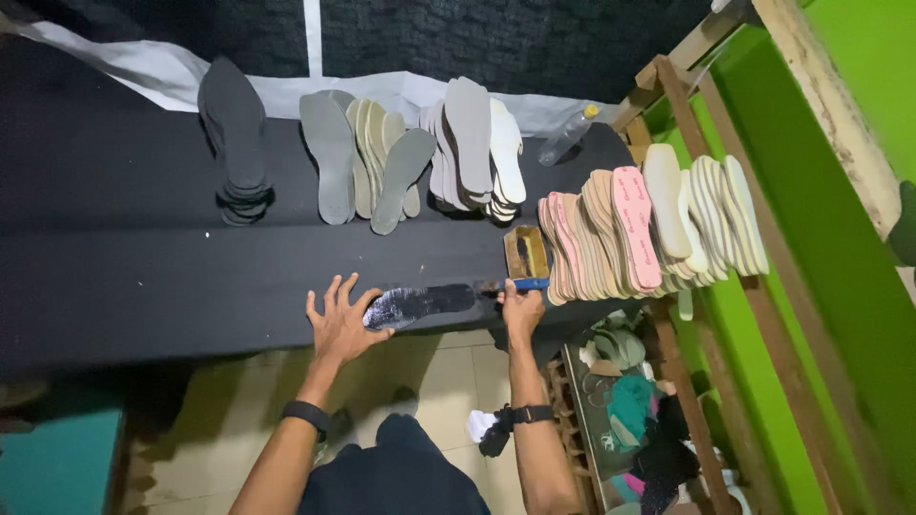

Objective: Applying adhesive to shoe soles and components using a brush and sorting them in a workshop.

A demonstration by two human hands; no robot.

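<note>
Left grip: my left hand (pixel 339 324) lies spread flat, pinning the dark glue-shiny insole's (pixel 420 304) heel end.
Right grip: my right hand (pixel 520 310) is closed around a blue-handled brush (pixel 520 283).
Insole: near the black bench (pixel 143 277) front edge, long axis left-right, toe toward the brush.

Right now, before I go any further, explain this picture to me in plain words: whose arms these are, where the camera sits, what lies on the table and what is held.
There is one picture, taken by a camera worn on a person's head, looking down at their own two bare hands. No machine is involved.

The left hand lies flat with fingers spread, pressing on one end of a dark insole that glistens as if wet. The right hand grips a brush with a blue handle, held at the insole's other end.

They work at a black table. Along its back lie fanned stacks of shoe insoles: a black stack, a grey stack, a pale stack, and a tan and pink row at the right. A clear bottle lies behind them.
</note>
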